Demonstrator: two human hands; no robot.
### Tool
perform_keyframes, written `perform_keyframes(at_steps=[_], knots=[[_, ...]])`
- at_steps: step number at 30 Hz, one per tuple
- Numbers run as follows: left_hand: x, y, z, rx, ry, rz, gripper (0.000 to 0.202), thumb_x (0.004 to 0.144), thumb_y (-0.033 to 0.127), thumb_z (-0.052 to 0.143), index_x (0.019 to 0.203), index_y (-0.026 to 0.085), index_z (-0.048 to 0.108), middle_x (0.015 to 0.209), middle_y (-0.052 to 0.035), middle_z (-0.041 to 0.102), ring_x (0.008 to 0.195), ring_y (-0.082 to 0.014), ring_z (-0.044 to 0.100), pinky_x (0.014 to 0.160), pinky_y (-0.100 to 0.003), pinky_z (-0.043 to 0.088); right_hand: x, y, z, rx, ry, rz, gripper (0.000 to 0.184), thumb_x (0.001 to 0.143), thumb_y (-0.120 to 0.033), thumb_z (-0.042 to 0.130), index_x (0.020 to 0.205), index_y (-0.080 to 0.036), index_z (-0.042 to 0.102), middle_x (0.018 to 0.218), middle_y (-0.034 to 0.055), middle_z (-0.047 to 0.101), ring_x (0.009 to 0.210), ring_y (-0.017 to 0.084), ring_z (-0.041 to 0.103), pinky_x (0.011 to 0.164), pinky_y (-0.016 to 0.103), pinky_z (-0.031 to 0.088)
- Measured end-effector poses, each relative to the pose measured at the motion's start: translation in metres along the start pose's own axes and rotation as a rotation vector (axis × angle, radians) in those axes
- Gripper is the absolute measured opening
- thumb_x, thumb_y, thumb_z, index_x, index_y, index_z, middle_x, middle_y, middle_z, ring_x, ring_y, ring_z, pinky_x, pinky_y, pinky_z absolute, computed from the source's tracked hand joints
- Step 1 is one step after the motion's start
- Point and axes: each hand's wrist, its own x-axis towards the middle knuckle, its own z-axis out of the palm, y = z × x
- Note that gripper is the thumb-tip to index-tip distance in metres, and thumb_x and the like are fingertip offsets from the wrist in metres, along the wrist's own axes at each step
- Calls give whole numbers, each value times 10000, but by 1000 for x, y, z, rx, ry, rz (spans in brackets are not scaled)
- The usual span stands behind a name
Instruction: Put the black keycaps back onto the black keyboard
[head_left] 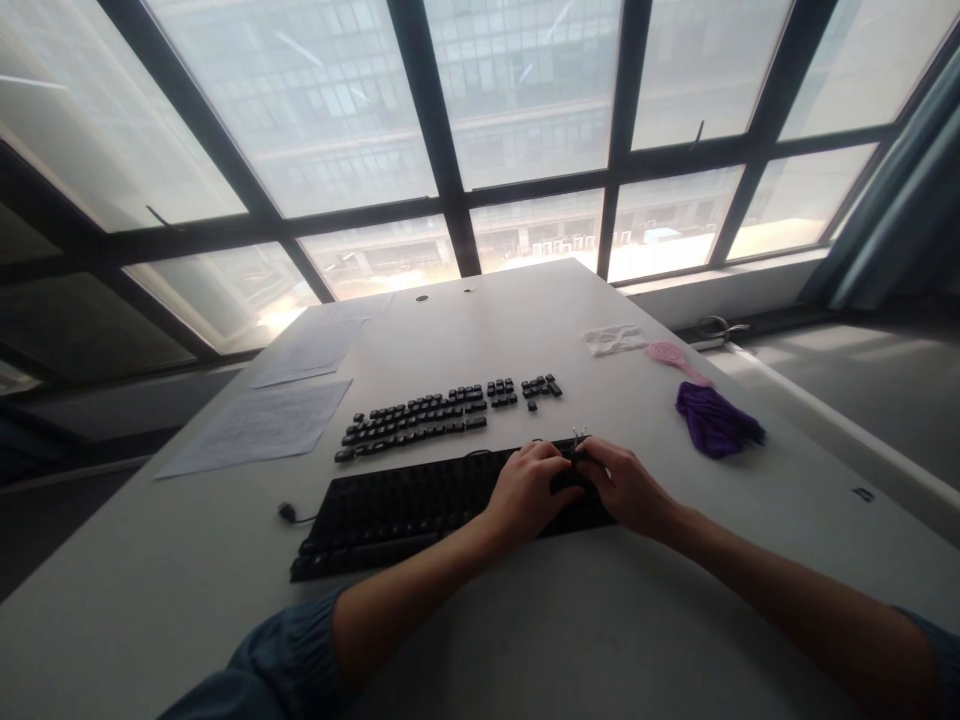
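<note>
Window: tall dark-framed panes (525, 100), beyond the desk's far edge.
Desk (465, 640): white, its far edge by the window.
Keyboard (420, 495): black, toward the near edge of the desk, its length running left to right; some keys show in the row by its near side, while the rest is too dark to make out.
Sheets (259, 430): pale papers laid along the left edge.
Keycaps (442, 413): black, set out in rows on the bare desk just beyond the keyboard, with a smaller group toward the right edge.
Left hand (529, 490): over the right part of the keyboard, fingers curled, thumb and forefinger slightly apart and pointing at the other hand; cannot tell whether they pinch anything.
Right hand (626, 485): at the keyboard's far right corner, fingers bent, thumb and forefinger drawn close at a small wire piece (580, 434); their grip on it cannot be told.
Purple cloth (716, 420): bunched near the right edge.
Tissue (615, 340): white, flat, near the right edge, farther off than the cloth.
Pink thing (666, 352): round with a tail, between tissue and purple cloth.
Plug (286, 513): on a short show of cable, beside the keyboard's left end.
Wire piece: thin bright prongs pointing up by the right fingertips.
</note>
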Motion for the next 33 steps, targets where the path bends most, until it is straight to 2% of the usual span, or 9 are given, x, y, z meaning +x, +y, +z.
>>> perform_keyframes(at_steps=[5,10,14,20,25,28,33], knots=[[3,-1,4,-42,-34,49,71,808,287,776,831,227,748,930,-45,687,904,-224,607,859,-362,492,-8,9,8,-32,41,-107,201,981,-245,436,809,-231,540,802,40,590,702,185,520,662,302,420],[0,-1,10,-125,16,71,52,838,223,734,886,210,746,953,-60,669,951,-222,587,891,-358,498,-12,16,14,-22,161,-81,155,969,-241,445,852,-232,547,792,36,590,702,188,541,678,309,453],[0,1,9,-192,41,59,110,844,178,715,949,204,730,974,-57,666,962,-212,594,888,-336,504,-11,17,14,-7,241,-16,124,969,-263,451,930,-224,562,758,24,587,679,190,558,672,313,462],[-4,4,5,-247,140,17,355,846,189,733,1175,222,602,1001,-35,672,977,-205,611,903,-335,506,-6,11,13,-15,245,51,140,995,-309,427,945,-234,533,831,33,673,752,201,634,722,310,475],[-8,6,5,-124,165,147,299,930,253,640,1209,221,536,1020,-59,644,974,-216,591,867,-342,530,-5,4,11,50,225,126,146,1002,-350,443,926,-244,507,818,18,699,712,195,643,675,296,462],[-9,8,4,-20,161,223,235,983,230,540,1216,206,527,1028,-72,638,963,-216,584,871,-355,538,-5,2,11,84,241,151,175,1000,-380,452,906,-240,499,777,6,668,672,182,606,644,287,445],[-13,12,2,119,118,328,311,1019,168,415,1308,204,526,1127,-102,624,1013,-216,599,904,-363,547,-3,-1,11,196,253,186,214,989,-415,465,884,-232,500,729,-2,624,661,181,581,616,282,448]])
